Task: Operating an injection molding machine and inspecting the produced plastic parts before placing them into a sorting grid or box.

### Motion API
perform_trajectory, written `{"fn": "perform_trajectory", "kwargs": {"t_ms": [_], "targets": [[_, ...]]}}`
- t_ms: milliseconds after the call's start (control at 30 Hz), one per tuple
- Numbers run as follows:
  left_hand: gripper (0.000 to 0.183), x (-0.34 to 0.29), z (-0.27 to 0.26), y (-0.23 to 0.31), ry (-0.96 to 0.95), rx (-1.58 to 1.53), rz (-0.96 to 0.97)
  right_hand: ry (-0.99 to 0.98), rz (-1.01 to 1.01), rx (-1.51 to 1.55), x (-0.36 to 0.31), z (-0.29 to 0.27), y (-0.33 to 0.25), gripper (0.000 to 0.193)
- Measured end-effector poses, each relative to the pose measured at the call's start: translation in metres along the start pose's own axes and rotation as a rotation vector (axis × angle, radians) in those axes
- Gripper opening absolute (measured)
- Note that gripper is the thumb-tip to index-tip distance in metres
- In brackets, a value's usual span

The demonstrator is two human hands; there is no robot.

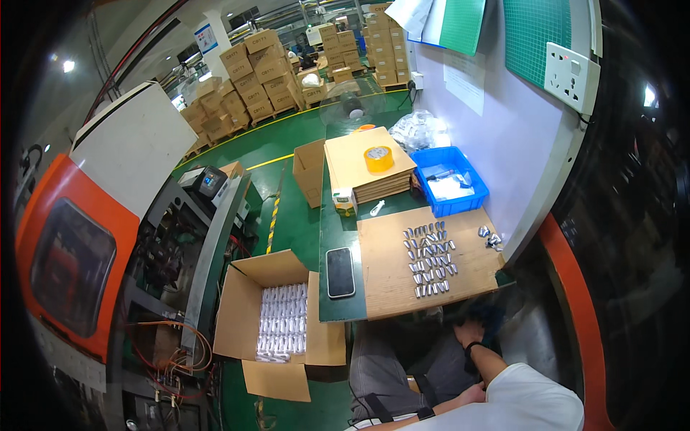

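Observation:
My right hand (470,332), with a black band at its wrist, is low under the front edge of the table, beside a dark blue thing (491,320) I cannot make out. Its fingers are too small and shadowed to read. My left hand (471,394) lies across my lap next to the right forearm, its fingers partly hidden by the white sleeve. Above both hands, a wooden board (384,266) on the table bears rows of small shiny metal parts (430,251). A few more metal parts (491,237) lie loosely at the board's right edge.
A phone (341,273) lies left of the board. An open carton (237,309) with rows of white pieces (283,323) stands left of my legs. Behind are stacked cardboard sheets (352,161), a tape roll (378,159) and a blue bin (460,205). An orange-white machine (79,266) stands left.

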State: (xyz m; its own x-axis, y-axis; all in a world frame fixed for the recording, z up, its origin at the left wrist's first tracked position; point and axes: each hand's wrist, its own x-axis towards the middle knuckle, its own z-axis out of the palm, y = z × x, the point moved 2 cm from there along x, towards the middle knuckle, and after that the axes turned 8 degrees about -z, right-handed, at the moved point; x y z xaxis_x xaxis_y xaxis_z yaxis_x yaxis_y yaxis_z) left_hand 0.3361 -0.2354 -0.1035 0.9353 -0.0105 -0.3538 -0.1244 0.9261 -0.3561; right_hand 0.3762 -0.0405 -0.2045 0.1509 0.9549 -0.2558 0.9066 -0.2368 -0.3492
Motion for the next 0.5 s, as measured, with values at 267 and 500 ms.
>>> {"fn": "perform_trajectory", "kwargs": {"t_ms": [267, 500], "targets": [[0.055, 0.003, -0.004, 0.001, -0.066, -0.037, -0.005, -0.011, -0.016, 0.01, -0.004, -0.008, -0.004, 0.072], [0.057, 0.01, -0.011, 0.001, -0.17, -0.084, -0.026, 0.006, 0.002, -0.016, -0.005, -0.004, -0.002, 0.068]]}}
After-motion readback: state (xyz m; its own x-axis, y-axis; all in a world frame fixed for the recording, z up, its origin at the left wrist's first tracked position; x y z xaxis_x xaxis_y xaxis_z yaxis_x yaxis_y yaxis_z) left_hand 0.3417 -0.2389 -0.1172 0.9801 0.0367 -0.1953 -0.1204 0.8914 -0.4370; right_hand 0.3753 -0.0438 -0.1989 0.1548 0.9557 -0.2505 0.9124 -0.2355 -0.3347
